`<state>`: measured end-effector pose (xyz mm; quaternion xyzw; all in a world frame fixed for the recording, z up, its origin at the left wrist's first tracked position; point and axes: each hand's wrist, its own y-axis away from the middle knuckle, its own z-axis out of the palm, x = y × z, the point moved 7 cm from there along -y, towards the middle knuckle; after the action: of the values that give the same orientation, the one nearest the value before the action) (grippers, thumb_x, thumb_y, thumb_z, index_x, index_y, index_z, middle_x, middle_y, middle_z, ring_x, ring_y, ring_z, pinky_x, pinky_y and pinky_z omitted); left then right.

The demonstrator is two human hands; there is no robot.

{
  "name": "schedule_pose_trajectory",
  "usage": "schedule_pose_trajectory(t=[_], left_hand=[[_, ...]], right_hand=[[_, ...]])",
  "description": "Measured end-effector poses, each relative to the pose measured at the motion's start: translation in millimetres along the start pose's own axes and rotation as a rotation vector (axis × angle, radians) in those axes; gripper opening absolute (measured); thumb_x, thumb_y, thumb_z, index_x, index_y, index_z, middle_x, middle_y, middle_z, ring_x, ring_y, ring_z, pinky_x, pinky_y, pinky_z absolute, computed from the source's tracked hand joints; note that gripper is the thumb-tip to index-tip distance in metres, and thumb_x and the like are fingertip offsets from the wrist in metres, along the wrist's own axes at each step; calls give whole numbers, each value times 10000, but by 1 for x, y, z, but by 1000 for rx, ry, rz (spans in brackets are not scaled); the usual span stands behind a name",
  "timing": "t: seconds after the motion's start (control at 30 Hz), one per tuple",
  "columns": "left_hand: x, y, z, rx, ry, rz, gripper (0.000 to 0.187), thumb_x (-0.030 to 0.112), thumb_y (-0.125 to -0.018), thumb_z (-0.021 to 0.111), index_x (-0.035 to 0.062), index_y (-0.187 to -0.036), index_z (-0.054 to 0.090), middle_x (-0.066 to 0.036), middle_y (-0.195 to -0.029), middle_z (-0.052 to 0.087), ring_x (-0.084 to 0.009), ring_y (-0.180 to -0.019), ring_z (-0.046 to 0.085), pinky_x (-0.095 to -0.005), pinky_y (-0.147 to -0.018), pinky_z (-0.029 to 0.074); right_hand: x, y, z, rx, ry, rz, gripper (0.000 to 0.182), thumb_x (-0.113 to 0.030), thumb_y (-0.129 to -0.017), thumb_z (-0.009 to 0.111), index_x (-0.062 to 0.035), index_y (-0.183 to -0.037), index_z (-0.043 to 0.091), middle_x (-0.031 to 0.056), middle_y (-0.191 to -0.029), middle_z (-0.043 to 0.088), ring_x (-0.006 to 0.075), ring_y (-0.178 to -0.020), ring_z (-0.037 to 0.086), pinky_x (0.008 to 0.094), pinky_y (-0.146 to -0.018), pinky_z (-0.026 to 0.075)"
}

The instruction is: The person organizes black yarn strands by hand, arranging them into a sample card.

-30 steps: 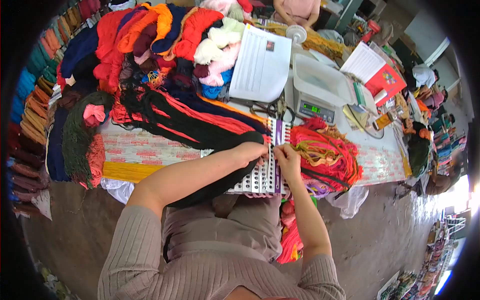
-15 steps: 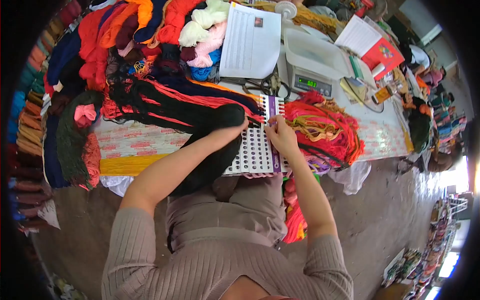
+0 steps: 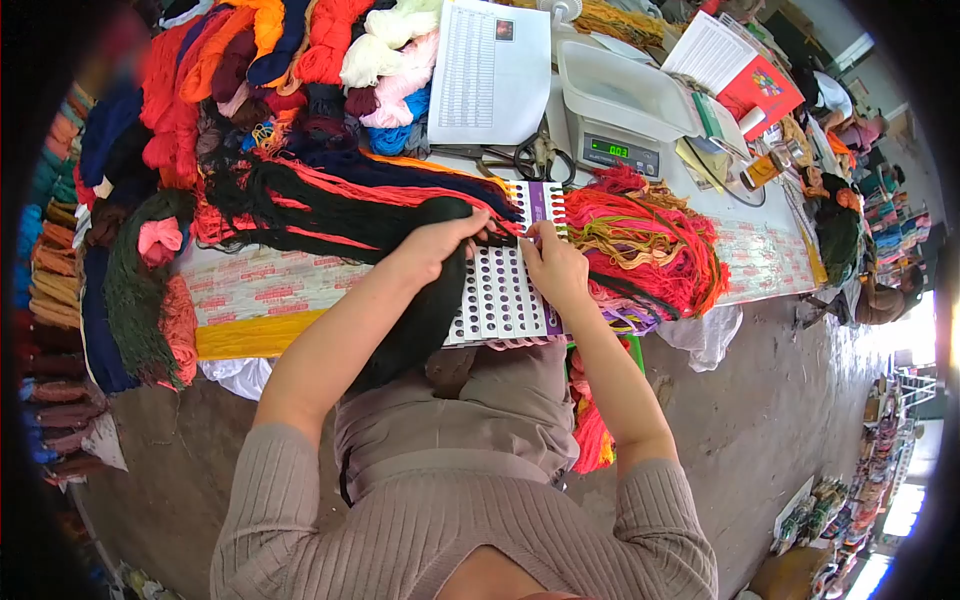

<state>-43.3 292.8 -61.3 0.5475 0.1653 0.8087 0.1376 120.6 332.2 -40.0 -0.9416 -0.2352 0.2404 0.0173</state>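
A white punched card [image 3: 487,300] with rows of round holes and a purple strip [image 3: 538,207] lies at the table's front edge. Short loops of coloured yarn fill its upper holes. My left hand [image 3: 447,243] is closed around black yarn [image 3: 432,310], which drapes over the card's left side and hangs past the edge. Beside the purple strip, the fingers of my right hand [image 3: 556,268] are pinched at the card; they hide whatever is between them. Black, coral and navy strands [image 3: 330,212] stretch left from the card. Multicoloured yarn [image 3: 650,245] bunches on its right.
Behind the card lie black-handled scissors [image 3: 545,155], a printed sheet [image 3: 492,75] and a digital scale [image 3: 615,150] bearing a clear plastic tray [image 3: 625,85]. Yarn hanks [image 3: 330,40] are piled at the back left. A small amber bottle [image 3: 765,168] stands to the right.
My left hand has turned and lifted slightly, its fingers now further over the black yarn. My right hand stays at the card. Dark strands now show just right of it.
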Motion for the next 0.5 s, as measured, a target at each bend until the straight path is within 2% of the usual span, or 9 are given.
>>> schedule_pose_trajectory(t=[0.07, 0.2, 0.23, 0.3, 0.37, 0.4, 0.43, 0.47, 0.5], left_hand=[[18, 19, 0, -119, 219, -132, 266, 319, -880, 581, 56, -846, 585, 8, -717, 528, -52, -513, 404, -192, -479, 355], [61, 48, 19, -323, 444, 40, 271, 181, -907, 518, 30, -1132, 516, -25, -818, 567, -19, -492, 373, -148, -429, 299], [55, 40, 23, -396, 366, 20, 367, 117, -892, 503, 75, -1255, 470, -20, -827, 609, -18, -477, 392, -161, -437, 334], [31, 20, 34, -389, 24, -33, 469, 110, -879, 455, 135, -1342, 384, -35, -720, 610, -35, -467, 437, -167, -443, 369], [-4, 3, 48, -340, -373, -38, 288, 175, -901, 453, 121, -1183, 470, -41, -655, 591, -79, -462, 476, -219, -455, 408], [-12, 6, 59, -348, -427, -31, 190, 265, -922, 477, 98, -997, 525, -37, -623, 583, -85, -481, 506, -232, -462, 422], [-54, -21, 51, -421, -386, -120, 250, 323, -914, 515, 77, -900, 559, -26, -607, 577, -93, -488, 520, -239, -465, 427], [-51, -17, 55, -336, -390, -133, 266, 320, -898, 547, 66, -826, 577, -15, -602, 573, -95, -497, 529, -245, -464, 424], [-13, -26, 63, -293, -900, 615, 237, 289, -874, 579, 64, -803, 592, -29, -594, 566, -100, -490, 525, -267, -464, 419]], right_hand=[[0, 2, 0, 15, 1, 2, 223, -302, -875, 518, -111, -988, 498, 113, -693, 621, 319, -666, 613, 448, -577, 444], [-4, 6, -4, 19, -55, 12, 226, -288, -883, 495, -105, -1016, 498, 127, -730, 623, 340, -685, 610, 450, -576, 441], [-4, 8, -7, 40, -65, 6, 200, -224, -882, 505, -95, -1035, 495, 144, -767, 621, 344, -713, 612, 439, -590, 455], [-3, 12, -9, 159, -158, -51, 183, -175, -878, 505, -86, -1038, 493, 155, -792, 619, 347, -729, 613, 433, -603, 464], [2, 16, -11, 292, -234, -78, 180, -54, -863, 498, -65, -1042, 493, 181, -861, 615, 355, -776, 617, 414, -645, 488], [2, 16, -10, 239, -258, 13, 180, -58, -866, 486, -60, -1046, 500, 182, -875, 614, 353, -794, 621, 417, -656, 493], [15, 16, 1, 246, -283, 58, 186, -73, -869, 486, -63, -1054, 506, 183, -860, 613, 346, -795, 627, 415, -656, 499], [14, 17, 1, 220, -207, 44, 209, -69, -848, 498, -71, -1056, 513, 168, -870, 616, 327, -787, 634, 406, -645, 504], [14, 16, 4, 153, -144, 65, 234, -54, -808, 523, -76, -1041, 525, 146, -850, 607, 314, -769, 633, 404, -627, 504]])
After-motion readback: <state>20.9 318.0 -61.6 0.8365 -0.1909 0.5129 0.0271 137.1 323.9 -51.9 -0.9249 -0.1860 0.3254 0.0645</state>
